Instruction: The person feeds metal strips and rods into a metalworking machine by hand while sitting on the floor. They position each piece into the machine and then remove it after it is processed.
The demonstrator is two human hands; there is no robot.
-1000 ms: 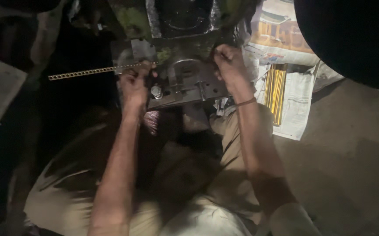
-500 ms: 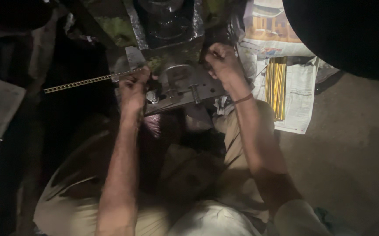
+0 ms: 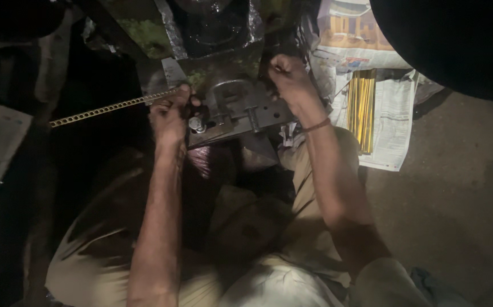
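Setting: dim workspace at floor level; bare concrete floor to the right, the rest in deep shadow.
Machine: a metal press stands at the top centre, with a grey base plate carrying a bolt and a small spring.
Strip: a long, thin perforated brass strip runs from the left shadow up to the press, its right end at the plate's left edge.
Left hand: the left hand is closed around the strip's right end, fingers curled over it, resting against the plate beside the bolt.
Right hand: the right hand is clenched into a fist at the plate's upper right corner; what it grips is hidden. A thread band sits on its wrist.
Newspaper: sheets of newspaper lie on the floor right of the press.
Stock: a bundle of yellow strips lies lengthwise on the newspaper, well apart from both hands.
Person: seated, light trousers visible below the arms.
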